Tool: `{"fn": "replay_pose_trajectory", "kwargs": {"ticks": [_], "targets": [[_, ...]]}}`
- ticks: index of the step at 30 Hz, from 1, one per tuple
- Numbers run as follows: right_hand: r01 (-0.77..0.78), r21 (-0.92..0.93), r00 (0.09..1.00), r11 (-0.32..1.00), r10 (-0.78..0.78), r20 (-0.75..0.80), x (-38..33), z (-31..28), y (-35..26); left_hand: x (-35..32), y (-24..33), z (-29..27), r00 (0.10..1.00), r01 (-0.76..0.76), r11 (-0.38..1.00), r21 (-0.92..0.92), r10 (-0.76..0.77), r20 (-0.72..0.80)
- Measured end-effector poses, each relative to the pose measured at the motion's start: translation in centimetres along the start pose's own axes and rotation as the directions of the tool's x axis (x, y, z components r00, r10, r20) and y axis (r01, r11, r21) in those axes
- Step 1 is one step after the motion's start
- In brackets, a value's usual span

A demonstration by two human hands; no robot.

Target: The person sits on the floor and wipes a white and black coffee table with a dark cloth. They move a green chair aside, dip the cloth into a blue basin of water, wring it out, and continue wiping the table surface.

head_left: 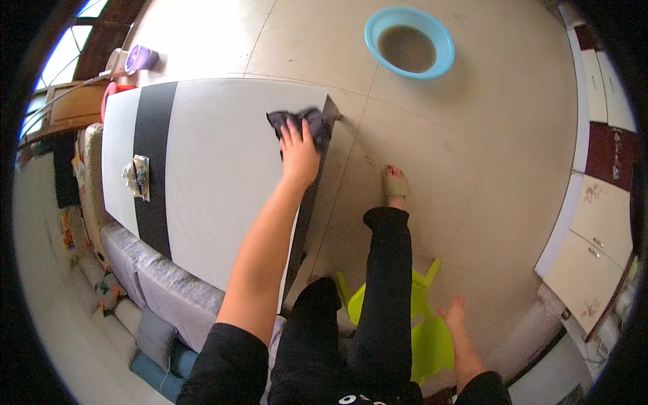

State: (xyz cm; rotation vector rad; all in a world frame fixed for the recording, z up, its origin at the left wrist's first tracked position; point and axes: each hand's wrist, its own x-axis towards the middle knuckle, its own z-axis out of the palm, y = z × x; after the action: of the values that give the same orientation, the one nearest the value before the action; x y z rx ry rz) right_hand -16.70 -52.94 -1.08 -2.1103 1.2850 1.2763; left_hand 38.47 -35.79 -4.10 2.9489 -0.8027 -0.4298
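My left hand lies over a crumpled dark cloth, pressing it onto the white table close to its far right corner. Its fingers reach forward over the fabric, and part of the cloth is hidden under the palm. Low on the right hangs my right hand, beside a lime-green plastic chair. Nothing shows in it, and its fingers look loosely apart.
A blue basin of murky water stands on the tiled floor, far right of the table. An opened tissue pack rests on the table's black stripe. A grey sofa borders the left side; cabinets line the right.
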Motion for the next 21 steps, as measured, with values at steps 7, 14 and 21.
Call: {"fn": "replay_pose_trajectory", "kwargs": {"ticks": [7,14,21], "targets": [[-0.118,-0.067,0.990,0.991,0.123,0.067,1.1,12.3,7.8,-15.9,-3.3,2.7,0.978,0.003,0.996,0.091,-0.021,0.206],[-0.514,-0.122,0.372,0.849,0.349,0.860,-0.9,4.3,6.7,-15.6,-3.0,2.7,0.960,0.040,0.984,0.172,-0.085,0.267],[-0.566,-0.275,0.422,0.777,0.560,0.713,-6.4,3.1,18.5,-14.2,-1.3,2.2,0.917,0.261,0.965,-0.001,-0.248,0.314]]}}
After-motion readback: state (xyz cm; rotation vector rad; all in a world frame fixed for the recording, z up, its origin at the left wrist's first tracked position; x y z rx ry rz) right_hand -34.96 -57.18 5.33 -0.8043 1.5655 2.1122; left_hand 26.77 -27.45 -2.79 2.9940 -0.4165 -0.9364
